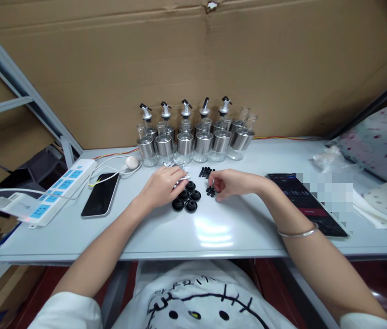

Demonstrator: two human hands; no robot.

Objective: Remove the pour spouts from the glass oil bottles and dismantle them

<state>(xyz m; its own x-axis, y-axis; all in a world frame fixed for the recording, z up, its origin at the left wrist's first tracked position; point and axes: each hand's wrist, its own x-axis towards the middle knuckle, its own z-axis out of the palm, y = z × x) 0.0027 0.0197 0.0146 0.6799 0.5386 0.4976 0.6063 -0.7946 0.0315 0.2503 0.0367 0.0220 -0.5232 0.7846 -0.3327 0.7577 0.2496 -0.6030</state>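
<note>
My left hand is curled over small silver metal parts beside a cluster of round black caps; its fingers are pressed together around something silvery. To the right, my right hand hovers at a group of small black pieces, thumb and fingertips bent toward each other; whether anything is between them is too small to tell. Short black rods lie just behind those pieces. Behind both hands stand glass bottles with steel sleeves, the back ones partly topped with silver and black pourers.
On the left of the grey table are a power strip, a phone and a white cable with a round plug. A tablet and plastic bag lie right. Cardboard stands behind.
</note>
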